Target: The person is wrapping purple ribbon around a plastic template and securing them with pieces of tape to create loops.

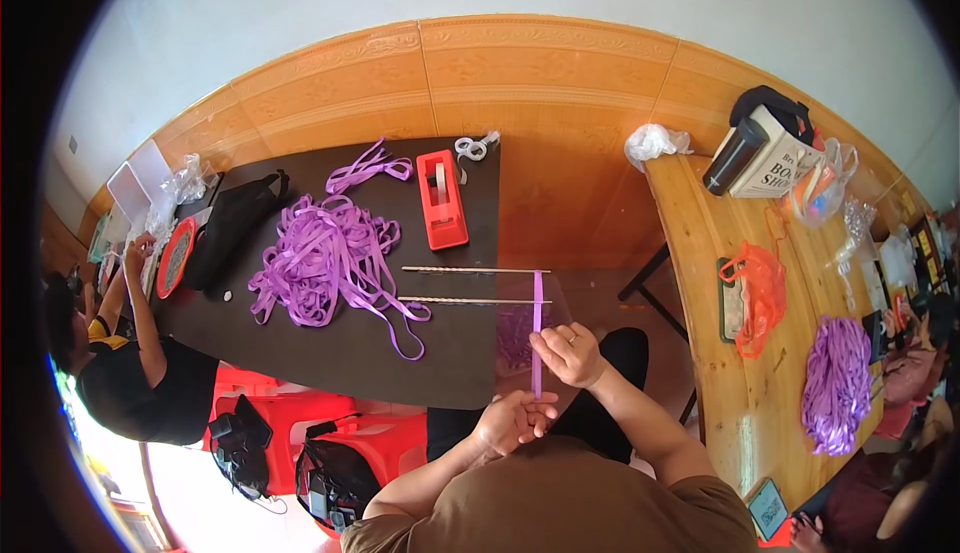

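A purple ribbon [538, 315] runs from two thin rods toward me, over the gap beyond the table's right edge. The far rod [470, 270] and the near rod [465, 301] lie roughly parallel and stick out past that edge. My right hand [570, 355] is closed, pinching the ribbon partway along between thumb and fingers. Lower down, my left hand [512, 423] is turned palm up with its fingers curled at the ribbon's near end. On the dark table [370, 365] lies a large tangled heap of purple ribbon [325, 258], with a loose loop trailing toward the rods.
A red tape dispenser [442, 201] and scissors [470, 149] are at the back, and a black bag [235, 233] farther left. A person [150, 383] works at the left. The wooden table [700, 253] at right holds an orange plastic bag [758, 298] and a purple ribbon bundle [838, 383].
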Demonstrator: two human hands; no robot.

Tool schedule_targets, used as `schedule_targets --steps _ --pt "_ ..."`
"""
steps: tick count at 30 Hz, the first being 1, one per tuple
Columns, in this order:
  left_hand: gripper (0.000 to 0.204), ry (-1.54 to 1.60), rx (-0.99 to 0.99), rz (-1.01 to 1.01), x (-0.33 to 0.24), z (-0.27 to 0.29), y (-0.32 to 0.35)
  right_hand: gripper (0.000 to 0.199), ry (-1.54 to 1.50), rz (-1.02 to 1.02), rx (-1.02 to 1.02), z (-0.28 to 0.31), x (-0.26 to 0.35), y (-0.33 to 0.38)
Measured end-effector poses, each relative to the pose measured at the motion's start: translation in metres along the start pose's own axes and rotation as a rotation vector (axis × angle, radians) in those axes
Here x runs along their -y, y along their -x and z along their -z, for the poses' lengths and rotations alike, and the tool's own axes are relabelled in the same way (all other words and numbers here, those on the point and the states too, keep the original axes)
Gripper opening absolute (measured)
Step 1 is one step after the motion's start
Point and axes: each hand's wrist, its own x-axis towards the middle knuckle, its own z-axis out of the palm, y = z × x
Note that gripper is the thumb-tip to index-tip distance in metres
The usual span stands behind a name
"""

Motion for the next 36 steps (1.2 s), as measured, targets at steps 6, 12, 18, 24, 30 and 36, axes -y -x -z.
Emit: schedule_targets --steps 6,12,18,24,30,36 --pt "0.040 0.068 0.078 0.061 -0.003 -0.001 0.004 0.032 0.013 0.033 -0.018 0.002 0.010 0.009" --pt "0.041 0.092 0.107 0.051 -0.005 -0.008 0.009 0.031 0.015 0.029 -0.014 0.007 0.021 0.006" --pt "0.046 0.146 0.186 -0.032 -0.003 -0.011 0.010 0.028 0.004 0.027 -0.050 0.017 0.019 -0.006" --pt "0.037 0.112 0.010 -0.143 0.001 -0.007 -0.013 0.036 0.000 -0.029 -0.123 0.025 0.015 -0.031" --pt "0.025 -0.018 -0.144 -0.334 -0.009 0.015 -0.069 0.021 -0.273 -0.434 -0.199 0.032 -0.027 -0.088" --pt "0.023 -0.043 -0.238 -0.624 -0.043 0.000 -0.107 0.011 -0.821 -0.767 0.058 -0.014 -0.100 -0.078"
